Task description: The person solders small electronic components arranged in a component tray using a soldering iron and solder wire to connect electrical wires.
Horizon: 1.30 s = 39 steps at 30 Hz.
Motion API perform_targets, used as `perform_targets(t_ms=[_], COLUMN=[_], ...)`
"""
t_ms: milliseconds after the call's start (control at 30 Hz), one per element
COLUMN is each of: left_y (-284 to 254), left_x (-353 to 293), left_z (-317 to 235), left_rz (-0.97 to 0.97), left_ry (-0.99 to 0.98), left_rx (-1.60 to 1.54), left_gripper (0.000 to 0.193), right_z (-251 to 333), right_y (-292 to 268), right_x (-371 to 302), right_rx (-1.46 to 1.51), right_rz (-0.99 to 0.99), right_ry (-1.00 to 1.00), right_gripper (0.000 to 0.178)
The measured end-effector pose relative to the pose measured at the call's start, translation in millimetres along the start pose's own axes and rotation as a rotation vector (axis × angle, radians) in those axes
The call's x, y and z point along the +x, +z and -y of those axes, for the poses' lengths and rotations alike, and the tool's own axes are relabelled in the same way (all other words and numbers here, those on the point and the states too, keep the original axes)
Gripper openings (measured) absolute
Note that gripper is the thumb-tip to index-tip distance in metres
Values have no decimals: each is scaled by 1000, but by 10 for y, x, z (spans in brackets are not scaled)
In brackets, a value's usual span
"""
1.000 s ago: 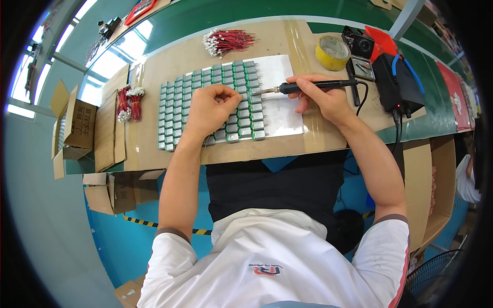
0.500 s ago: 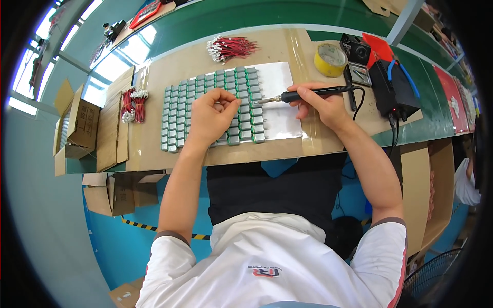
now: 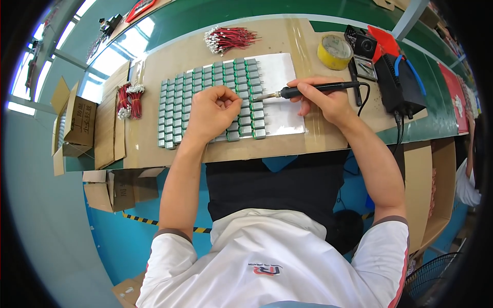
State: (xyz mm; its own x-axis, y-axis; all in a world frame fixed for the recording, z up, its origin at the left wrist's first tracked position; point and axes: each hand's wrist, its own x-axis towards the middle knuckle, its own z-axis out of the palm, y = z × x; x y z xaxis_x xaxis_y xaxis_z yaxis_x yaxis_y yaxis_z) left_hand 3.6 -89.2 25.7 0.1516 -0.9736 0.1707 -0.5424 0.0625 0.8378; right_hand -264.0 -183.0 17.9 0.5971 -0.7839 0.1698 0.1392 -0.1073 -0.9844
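Observation:
Rows of small grey motors with green parts [image 3: 174,105] stand on a white board [image 3: 281,97] on the bench. In my right hand [image 3: 327,100] is a black soldering iron [image 3: 292,92], gripped like a pen. Its metal tip points left and reaches the right-hand motor columns. My left hand [image 3: 214,113] is over the middle of the rows, thumb and fingertips pinched together close to the tip. What the pinch holds, if anything, is too small to make out. The hand covers some of the motors.
Red wires with white connectors [image 3: 231,39] lie behind the board, and more bundles [image 3: 130,100] to its left. Yellow tape [image 3: 335,51], a black box [image 3: 398,84] with the iron's cable nearby, and blue-handled pliers [image 3: 412,74] are at the right. An open carton [image 3: 77,120] stands far left.
The view has shifted slightly. Both hands keep nearly the same pose, with the iron's tip still at the right-hand motor columns and the left fingers still pinched.

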Motion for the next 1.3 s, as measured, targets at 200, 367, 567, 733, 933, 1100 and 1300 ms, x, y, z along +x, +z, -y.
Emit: perform_targets(t_ms=[200, 367, 567, 733, 933, 1100, 1300], left_y=[5, 5, 3, 3, 8, -1, 12], left_x=[2, 1, -5, -8, -4, -2, 2], left_z=[-18, -1, -40, -58, -50, -39, -9], left_rz=[9, 10, 17, 16, 20, 20, -90], left_ry=[-41, -44, -58, -57, -55, -19, -75], left_rx=[17, 16, 29, 31, 30, 58, -126], left_gripper=[8, 8, 9, 9, 10, 11, 8], right_z=[-5, -15, -1, -14, -12, 2, 2], right_y=[1, 1, 9, 3, 8, 2, -2], right_x=[-3, 3, -6, -5, -3, -2, -25], right_rx=[10, 9, 5, 5, 3, -5, 41], right_rz=[8, 11, 1, 7, -3, 11, -3], right_ry=[-27, -15, -8, -14, -9, -6, -29], right_gripper=[22, 22, 22, 22, 22, 23, 22])
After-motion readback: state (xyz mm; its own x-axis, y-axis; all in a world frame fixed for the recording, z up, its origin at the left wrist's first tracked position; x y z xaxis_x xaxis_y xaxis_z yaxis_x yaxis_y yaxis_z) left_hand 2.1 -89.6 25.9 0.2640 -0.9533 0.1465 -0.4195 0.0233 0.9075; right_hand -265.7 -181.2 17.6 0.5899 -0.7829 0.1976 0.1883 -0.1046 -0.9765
